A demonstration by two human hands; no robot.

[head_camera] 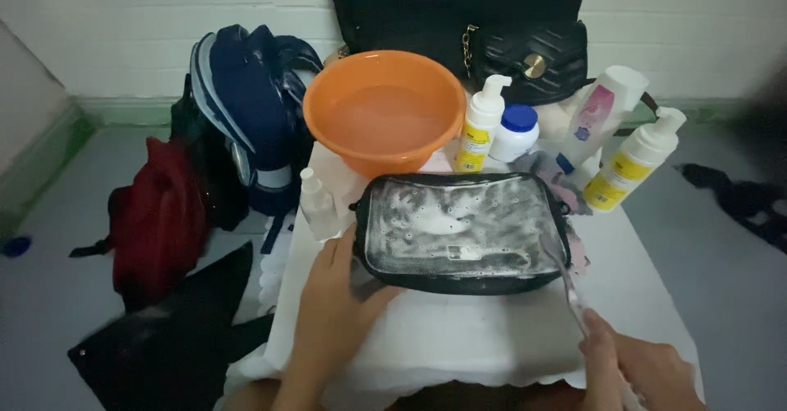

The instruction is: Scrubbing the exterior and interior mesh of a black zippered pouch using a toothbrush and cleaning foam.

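Nearest the camera, the right hand (pixel 635 370) enters from the lower right corner, fingers clenched round the handle of a toothbrush (pixel 564 276). Its shaft runs up and left, and the bristle end rests on the right part of the pouch's foamy face.

Left hand (pixel 332 313) lies palm down, fingers extended and together, pressed against the lower left corner of a black pouch (pixel 459 231). It holds the pouch flat rather than gripping it.

One pouch, lying flat at the centre of a white cloth (pixel 459 337) over a small table, its upper face covered in white lather.

Behind the pouch, counted:
- one orange basin (pixel 384 108) holding water, just beyond the pouch's upper left;
- two yellow-labelled pump bottles, one (pixel 479 126) right of the basin, one (pixel 633 161) at the far right;
- one white jar with a blue lid (pixel 515 131);
- one white bottle with a pink label (pixel 597 116), tilted;
- one small clear bottle (pixel 318 204), just beside the left fingertips.

One black handbag (pixel 525 54) stands at the back. On the floor to the left: one blue backpack (pixel 246 108) and one red bag (pixel 156 214).
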